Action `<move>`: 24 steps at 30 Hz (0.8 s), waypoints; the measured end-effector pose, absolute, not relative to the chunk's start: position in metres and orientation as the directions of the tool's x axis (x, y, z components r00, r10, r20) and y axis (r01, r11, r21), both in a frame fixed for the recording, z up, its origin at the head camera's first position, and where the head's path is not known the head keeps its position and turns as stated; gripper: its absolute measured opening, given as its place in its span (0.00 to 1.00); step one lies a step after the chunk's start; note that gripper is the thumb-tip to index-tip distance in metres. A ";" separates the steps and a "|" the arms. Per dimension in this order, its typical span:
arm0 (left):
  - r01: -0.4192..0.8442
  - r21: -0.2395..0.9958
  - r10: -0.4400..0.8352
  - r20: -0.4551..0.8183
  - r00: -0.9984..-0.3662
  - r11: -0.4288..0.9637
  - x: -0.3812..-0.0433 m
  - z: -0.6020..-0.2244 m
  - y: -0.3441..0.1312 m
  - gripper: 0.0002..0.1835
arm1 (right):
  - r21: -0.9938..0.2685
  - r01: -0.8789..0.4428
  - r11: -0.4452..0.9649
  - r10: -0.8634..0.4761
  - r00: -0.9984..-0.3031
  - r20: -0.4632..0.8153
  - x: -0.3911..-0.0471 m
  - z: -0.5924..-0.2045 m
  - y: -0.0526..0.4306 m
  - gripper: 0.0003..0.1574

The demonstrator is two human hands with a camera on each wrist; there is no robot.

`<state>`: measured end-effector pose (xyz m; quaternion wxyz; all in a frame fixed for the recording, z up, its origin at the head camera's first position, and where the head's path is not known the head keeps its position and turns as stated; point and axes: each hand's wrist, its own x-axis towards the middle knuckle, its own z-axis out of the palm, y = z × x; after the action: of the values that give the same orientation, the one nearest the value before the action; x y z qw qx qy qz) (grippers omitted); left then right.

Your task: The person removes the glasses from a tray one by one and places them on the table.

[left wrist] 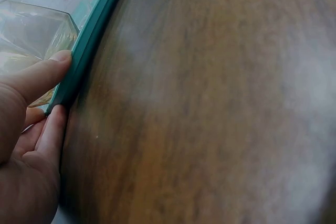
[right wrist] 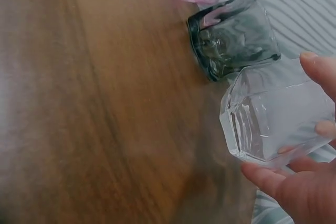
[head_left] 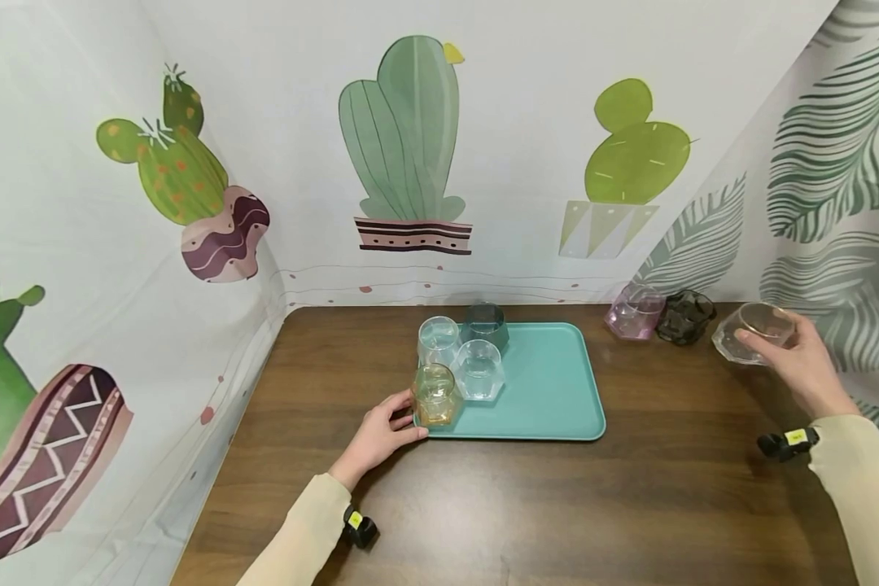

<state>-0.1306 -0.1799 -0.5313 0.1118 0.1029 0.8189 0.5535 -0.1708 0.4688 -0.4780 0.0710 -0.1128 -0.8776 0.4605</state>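
Observation:
My left hand (head_left: 381,435) is at the front left corner of a teal tray (head_left: 549,382), its thumb on the rim and its other fingers against the side, pinching the edge. Just inside that corner stands an amber glass (head_left: 436,397), beside the fingers. Behind it on the tray are a clear faceted glass (head_left: 479,373), another clear glass (head_left: 438,340) and a dark blue-grey glass (head_left: 487,325). Far to the right, my right hand (head_left: 806,358) grips a clear glass (right wrist: 268,114) with an angular base, thumb on one side and fingers round the other.
Left of the held glass, a dark grey glass (head_left: 685,317) and a pink glass (head_left: 636,312) stand close together at the table's back edge. Brown wood tabletop (head_left: 498,513) stretches in front of the tray. A cactus-print cloth (head_left: 513,163) hangs behind.

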 end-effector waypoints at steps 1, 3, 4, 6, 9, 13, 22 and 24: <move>0.045 0.930 0.295 -0.069 -0.953 0.365 -0.130 -0.531 -0.180 0.39 | -0.823 0.135 0.552 0.269 -0.963 0.022 -0.174 -0.479 0.469 0.60; 0.048 0.928 0.298 -0.069 -0.952 0.368 -0.130 -0.530 -0.181 0.39 | -0.827 0.140 0.544 0.281 -0.959 0.023 -0.179 -0.480 0.470 0.60; 0.051 0.927 0.299 -0.067 -0.952 0.371 -0.130 -0.530 -0.181 0.39 | -0.831 0.139 0.539 0.283 -0.959 0.023 -0.182 -0.481 0.471 0.60; 0.052 0.923 0.300 -0.069 -0.951 0.380 -0.130 -0.531 -0.181 0.39 | -0.843 0.132 0.522 0.286 -0.958 0.027 -0.186 -0.482 0.472 0.59; 0.062 0.917 0.305 -0.067 -0.950 0.393 -0.130 -0.531 -0.181 0.39 | -0.887 0.077 0.456 0.266 -0.962 0.053 -0.193 -0.483 0.474 0.50; 0.043 0.918 0.299 -0.083 -0.951 0.394 -0.130 -0.531 -0.181 0.39 | -0.907 0.054 0.418 0.262 -0.963 0.064 -0.201 -0.484 0.476 0.43; 0.054 0.916 0.295 -0.072 -0.953 0.398 -0.130 -0.531 -0.181 0.40 | -0.830 0.214 0.515 0.345 -0.938 -0.028 -0.212 -0.484 0.471 0.60; 0.047 0.916 0.291 -0.078 -0.954 0.398 -0.129 -0.531 -0.181 0.40 | -0.834 0.209 0.511 0.341 -0.940 -0.026 -0.213 -0.485 0.470 0.61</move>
<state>-0.1294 -0.1809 -0.5308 0.1133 0.1020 0.8285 0.5388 -0.2134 0.4700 -0.4849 0.0705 -0.1585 -0.8664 0.4683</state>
